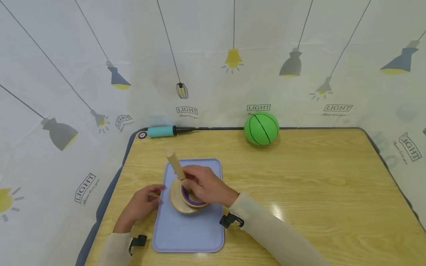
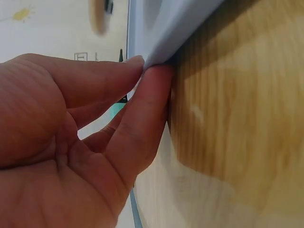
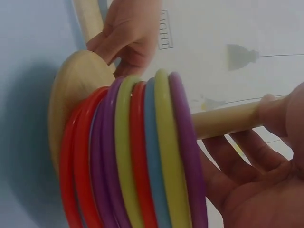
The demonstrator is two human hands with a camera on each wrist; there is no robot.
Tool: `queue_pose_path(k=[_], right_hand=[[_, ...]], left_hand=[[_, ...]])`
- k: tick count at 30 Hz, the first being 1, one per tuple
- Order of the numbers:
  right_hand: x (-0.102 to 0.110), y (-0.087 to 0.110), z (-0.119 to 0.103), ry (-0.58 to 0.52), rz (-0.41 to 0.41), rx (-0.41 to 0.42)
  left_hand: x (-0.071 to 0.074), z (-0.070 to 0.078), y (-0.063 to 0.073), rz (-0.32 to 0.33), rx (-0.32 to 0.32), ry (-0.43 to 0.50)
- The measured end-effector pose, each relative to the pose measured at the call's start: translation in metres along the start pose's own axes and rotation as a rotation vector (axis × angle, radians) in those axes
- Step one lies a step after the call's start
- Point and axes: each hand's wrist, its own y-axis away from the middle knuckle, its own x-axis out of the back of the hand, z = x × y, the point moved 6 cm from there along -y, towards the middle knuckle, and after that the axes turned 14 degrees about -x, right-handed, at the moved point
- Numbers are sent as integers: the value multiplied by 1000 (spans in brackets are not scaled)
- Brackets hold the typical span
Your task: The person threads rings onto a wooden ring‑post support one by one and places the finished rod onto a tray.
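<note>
My left hand pinches the left rim of the pale blue tray between thumb and finger, as the left wrist view shows close up. On the tray sits a ring stacker with a round wooden base and an upright wooden post. Several red, purple, yellow-green and blue rings are stacked around the post, a purple ring uppermost. With thumb and fingers around the post above the rings, my right hand grips it. The palm hides part of the stack in the head view.
At the back of the wooden table are a green ball with black lines and a turquoise hand pump. A small dark ring-shaped piece lies left of the pump. A lamp-printed curtain hangs behind the table.
</note>
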Motion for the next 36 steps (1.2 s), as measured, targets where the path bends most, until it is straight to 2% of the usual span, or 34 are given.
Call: queue_pose_path(k=[4, 9, 15, 21, 27, 32, 36], right_hand=[[-8, -6, 12, 6, 9, -28], [-15, -8, 23, 26, 19, -68], [-18, -10, 22, 52, 30, -70], [-21, -10, 21, 95, 34, -71], [-23, -9, 20, 99, 36, -78], [-17, -5, 20, 71, 41, -97], [1, 5, 22, 44, 86, -82]], left_hand=[[-5, 2, -1, 16, -8, 0], [-7, 6, -2, 47, -66, -41], [-5, 9, -4, 80, -70, -94], [-5, 6, -2, 101, -51, -79], [-5, 7, -1, 130, -87, -101], [-5, 13, -3, 106, -118, -134], [-1, 18, -8, 66, -140, -203]])
